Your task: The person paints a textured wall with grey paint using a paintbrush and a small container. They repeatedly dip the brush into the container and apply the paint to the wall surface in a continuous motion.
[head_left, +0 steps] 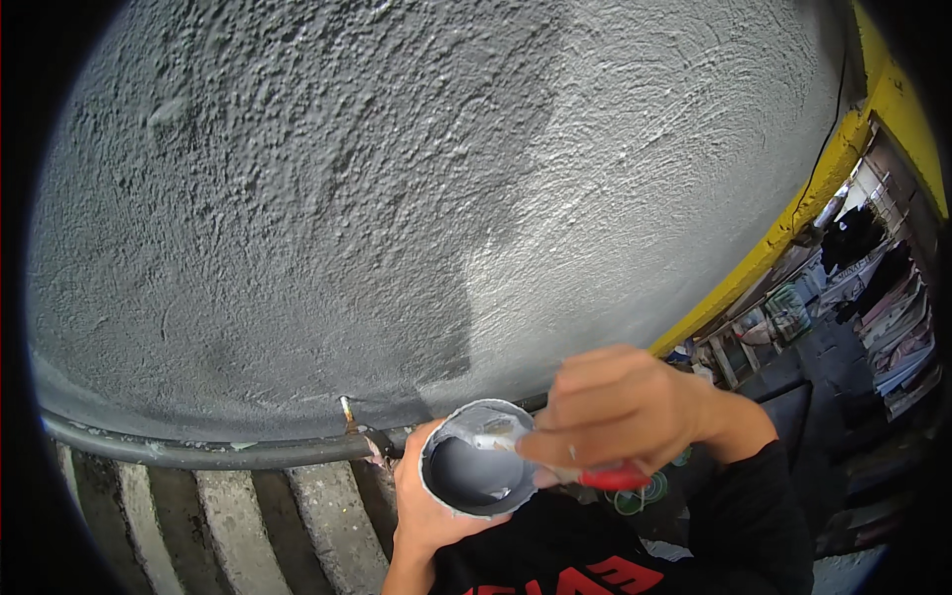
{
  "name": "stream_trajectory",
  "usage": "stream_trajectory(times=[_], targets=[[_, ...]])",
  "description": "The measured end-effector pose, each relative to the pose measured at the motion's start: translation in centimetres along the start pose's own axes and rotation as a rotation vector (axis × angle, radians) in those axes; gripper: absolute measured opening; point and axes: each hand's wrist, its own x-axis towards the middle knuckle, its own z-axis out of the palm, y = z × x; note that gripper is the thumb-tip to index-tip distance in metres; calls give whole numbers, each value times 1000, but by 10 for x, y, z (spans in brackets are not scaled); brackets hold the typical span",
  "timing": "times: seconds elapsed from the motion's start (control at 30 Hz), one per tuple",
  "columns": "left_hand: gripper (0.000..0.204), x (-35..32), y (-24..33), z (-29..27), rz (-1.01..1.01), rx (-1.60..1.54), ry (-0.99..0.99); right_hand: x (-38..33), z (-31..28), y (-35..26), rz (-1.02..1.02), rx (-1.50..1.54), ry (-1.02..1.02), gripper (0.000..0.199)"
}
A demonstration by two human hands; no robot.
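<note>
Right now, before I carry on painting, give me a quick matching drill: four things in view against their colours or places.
Things:
1. can
2. brush handle
3. wall
4. pipe

Descriptions:
a. red, gripped in the right hand
b. rough, grey, fills the upper view
c. dark, runs along the wall's foot
d. round, grey paint inside, held by the left hand

Pairs: 1-d, 2-a, 3-b, 4-c

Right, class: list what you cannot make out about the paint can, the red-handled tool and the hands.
Head view only:
- Red-handled tool: the right hand covers most of it; its working end is hidden, so its kind is unclear.
- Paint can: outside wall hidden by the left hand; depth of grey paint unreadable.
- Left hand: fingers behind the can.
- Shelves at right: too small and bent by the fisheye.
</note>
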Motion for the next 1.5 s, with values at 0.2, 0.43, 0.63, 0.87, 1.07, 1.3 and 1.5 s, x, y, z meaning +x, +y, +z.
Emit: stream_trajectory(times=[0.2, 0.43, 0.63, 0.87, 1.07, 1.3, 1.5], targets=[[96, 11, 16, 2, 87, 26, 86, -16, -1, -24, -68, -225, 102, 28], [90, 10, 17, -11, 7, -35, 174, -16, 4, -9, -157, -818, 254, 17], [93, -5, 15, -23, -47, 42, 287, -51, 41, 56, -174, -739, 166, 15], [92, -6, 17, -24, -42, 3, 375, -41, 32, 33, -48, -576, 2, 16], [92, -12, 16, -28, -72, 44, 365, 2, -24, 18, -236, -862, 258, 22], [95, -21, -4, -39, -53, 163, 389, -3, -11, 19, -246, -889, 304, 19], [98, -22, -2, -40, -83, 150, 380, -59, 50, 55, -132, -695, 96, 16]])
